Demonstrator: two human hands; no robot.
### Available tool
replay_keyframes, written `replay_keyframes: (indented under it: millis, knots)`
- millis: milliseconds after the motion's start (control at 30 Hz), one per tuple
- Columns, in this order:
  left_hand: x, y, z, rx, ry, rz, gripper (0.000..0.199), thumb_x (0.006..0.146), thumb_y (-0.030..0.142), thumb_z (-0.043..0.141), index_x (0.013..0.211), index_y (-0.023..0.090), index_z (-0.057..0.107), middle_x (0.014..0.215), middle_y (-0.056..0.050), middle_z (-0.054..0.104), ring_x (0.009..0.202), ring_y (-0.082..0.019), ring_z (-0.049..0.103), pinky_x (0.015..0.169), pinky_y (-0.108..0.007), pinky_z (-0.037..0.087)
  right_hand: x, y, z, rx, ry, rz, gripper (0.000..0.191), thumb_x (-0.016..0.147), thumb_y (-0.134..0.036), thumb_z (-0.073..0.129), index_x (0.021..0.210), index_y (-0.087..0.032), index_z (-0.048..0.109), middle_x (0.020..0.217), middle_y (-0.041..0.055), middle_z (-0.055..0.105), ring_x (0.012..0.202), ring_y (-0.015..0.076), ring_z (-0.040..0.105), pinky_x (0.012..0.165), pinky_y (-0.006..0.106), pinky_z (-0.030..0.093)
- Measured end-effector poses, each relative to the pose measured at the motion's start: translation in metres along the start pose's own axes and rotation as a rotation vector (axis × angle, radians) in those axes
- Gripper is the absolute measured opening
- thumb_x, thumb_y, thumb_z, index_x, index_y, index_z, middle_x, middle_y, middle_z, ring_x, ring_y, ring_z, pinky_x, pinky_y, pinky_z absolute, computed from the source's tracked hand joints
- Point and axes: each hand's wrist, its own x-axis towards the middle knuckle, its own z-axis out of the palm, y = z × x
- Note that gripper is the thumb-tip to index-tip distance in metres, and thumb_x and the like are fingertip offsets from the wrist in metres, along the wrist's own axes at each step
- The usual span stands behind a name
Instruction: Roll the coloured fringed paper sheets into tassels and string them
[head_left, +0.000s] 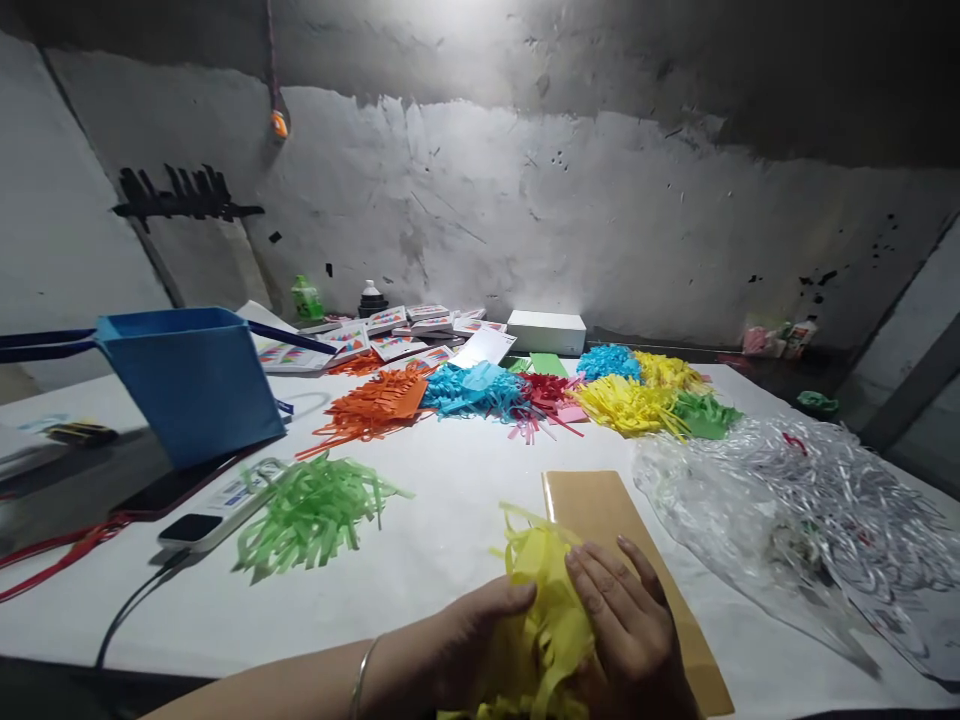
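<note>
Between my two hands, at the bottom centre, is a bunch of yellow fringed paper strips [555, 640], like a paper tassel. My left hand [476, 625], with a bangle at the wrist, is closed round its left side, thumb on top; the other fingers are mostly hidden. From the right, my right hand [630, 630] presses its fingers, held together, against the paper. Beneath and beyond the right hand lies a flat brown card or envelope [592, 495]. A loose bunch of green fringed paper [319, 515] rests on the white table to the left.
Orange [375, 402], blue [476, 390] and yellow [630, 403] fringed bunches line the table's back. A blue box [191, 385] and a white device [221, 508] with a cable stand left. A clear plastic bag [720, 520] with silvery strands [847, 510] lies right; printed packs [386, 320] are behind.
</note>
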Motion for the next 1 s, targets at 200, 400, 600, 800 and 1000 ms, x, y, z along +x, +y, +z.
replay_keyframes:
  millis: [200, 400, 600, 800, 1000]
  knots:
    - [0.012, 0.002, 0.008, -0.122, -0.106, -0.13, 0.031, 0.059, 0.022, 0.079, 0.085, 0.007, 0.07, 0.06, -0.003, 0.064, 0.04, -0.008, 0.052, 0.041, -0.019, 0.038, -0.01, 0.06, -0.035, -0.138, 0.044, 0.058, 0.054, 0.092, 0.0, 0.039, 0.143, -0.014, 0.049, 0.117, 0.0098, 0.074, 0.117, 0.0201, 0.066, 0.118, 0.047, 0.033]
    - [-0.01, 0.042, -0.025, 0.304, 0.151, -0.039, 0.037, 0.07, 0.024, 0.065, 0.106, 0.014, 0.064, 0.056, 0.006, 0.058, 0.039, -0.007, 0.046, 0.046, -0.019, 0.041, -0.011, 0.052, -0.066, -0.298, 0.018, 0.073, 0.044, 0.097, -0.003, 0.035, 0.136, -0.007, 0.055, 0.129, 0.0142, 0.067, 0.136, 0.0237, 0.049, 0.121, 0.047, 0.028]
    - [-0.064, 0.07, -0.095, 0.996, 0.653, 0.308, 0.029, 0.088, 0.026, 0.048, 0.113, 0.019, 0.062, 0.076, 0.001, 0.07, 0.058, -0.015, 0.066, 0.05, -0.023, 0.051, -0.035, -0.022, 0.031, 0.013, -0.059, 0.104, 0.039, 0.097, -0.006, 0.035, 0.113, -0.009, 0.07, 0.119, 0.0095, 0.073, 0.124, 0.0203, 0.061, 0.122, 0.038, 0.03]
    - [-0.068, 0.023, -0.077, 1.604, 0.733, 0.627, 0.027, 0.091, 0.028, 0.059, 0.118, 0.025, 0.061, 0.12, -0.007, 0.069, 0.117, -0.024, 0.061, 0.106, -0.041, 0.046, -0.054, -0.046, 0.069, 0.111, -0.099, 0.195, 0.039, 0.091, -0.007, 0.041, 0.118, -0.014, 0.069, 0.122, 0.0072, 0.072, 0.125, 0.0176, 0.059, 0.123, 0.035, 0.026]
    - [-0.019, -0.022, -0.048, 1.999, 0.378, 0.422, 0.063, 0.089, 0.062, 0.058, 0.132, 0.017, 0.056, 0.13, -0.015, 0.067, 0.126, -0.032, 0.056, 0.12, -0.063, 0.015, -0.051, -0.045, 0.056, 0.137, -0.204, 0.159, 0.041, 0.091, -0.008, 0.039, 0.122, -0.013, 0.066, 0.128, 0.0064, 0.069, 0.127, 0.016, 0.057, 0.124, 0.031, 0.018]
